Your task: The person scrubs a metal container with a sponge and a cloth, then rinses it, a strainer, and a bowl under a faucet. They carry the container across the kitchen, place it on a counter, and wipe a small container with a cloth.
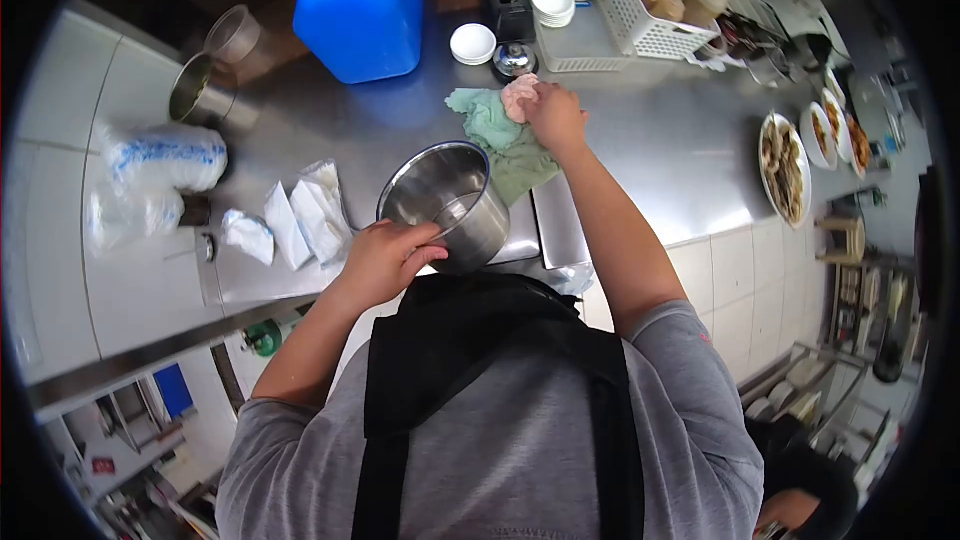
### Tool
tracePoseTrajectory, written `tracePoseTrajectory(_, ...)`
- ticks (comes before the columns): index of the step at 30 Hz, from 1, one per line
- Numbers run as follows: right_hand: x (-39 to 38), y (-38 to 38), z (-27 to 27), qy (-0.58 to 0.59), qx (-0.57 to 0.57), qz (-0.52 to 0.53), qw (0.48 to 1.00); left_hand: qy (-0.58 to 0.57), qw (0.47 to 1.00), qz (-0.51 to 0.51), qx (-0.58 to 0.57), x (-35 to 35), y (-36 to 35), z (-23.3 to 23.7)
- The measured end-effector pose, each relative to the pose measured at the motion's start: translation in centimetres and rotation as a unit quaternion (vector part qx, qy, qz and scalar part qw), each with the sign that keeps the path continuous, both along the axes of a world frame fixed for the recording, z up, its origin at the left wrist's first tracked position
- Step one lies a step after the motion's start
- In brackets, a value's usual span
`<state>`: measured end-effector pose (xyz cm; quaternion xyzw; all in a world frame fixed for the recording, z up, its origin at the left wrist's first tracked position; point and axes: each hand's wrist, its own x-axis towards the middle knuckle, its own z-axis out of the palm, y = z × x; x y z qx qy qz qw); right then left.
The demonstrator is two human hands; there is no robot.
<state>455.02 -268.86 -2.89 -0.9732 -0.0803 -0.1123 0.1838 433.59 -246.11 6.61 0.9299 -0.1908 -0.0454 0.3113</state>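
Note:
My left hand [388,258] is closed over the near rim of a deep stainless steel bowl [484,230], thumb on one side and fingers on the other. The bowl leans with its mouth toward the upper left, and its inside looks bare. Further out, my right hand [556,118] pinches a crumpled pink cloth [519,96]. Beneath and beside it lie a mint green cloth [487,118] and a darker green cloth [523,166] on the steel counter [660,155].
A blue jerrycan [360,15] stands at the back, near small white bowls [472,43] and a white basket [680,42] of bottles. White packets [318,212] lie left. Plates of food, including an oval dish [784,170], stand right. Metal trays [560,225] sit near the front edge.

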Motion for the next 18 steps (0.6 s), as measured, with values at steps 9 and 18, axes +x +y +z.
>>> tracePoseTrajectory(9, 0.1, -10.8, 8.5, 0.118, 0.625, 0.194, 0.747, 0.154, 0.916, 0.203, -0.311, 2.4, -10.3, 0.5)
tracePoseTrajectory(18, -5.2, -10.7, 5.6, -0.149, 0.272, 0.377, 0.873, 0.219, 0.885, 0.101, -0.399, 6.4, -14.8, -1.9)
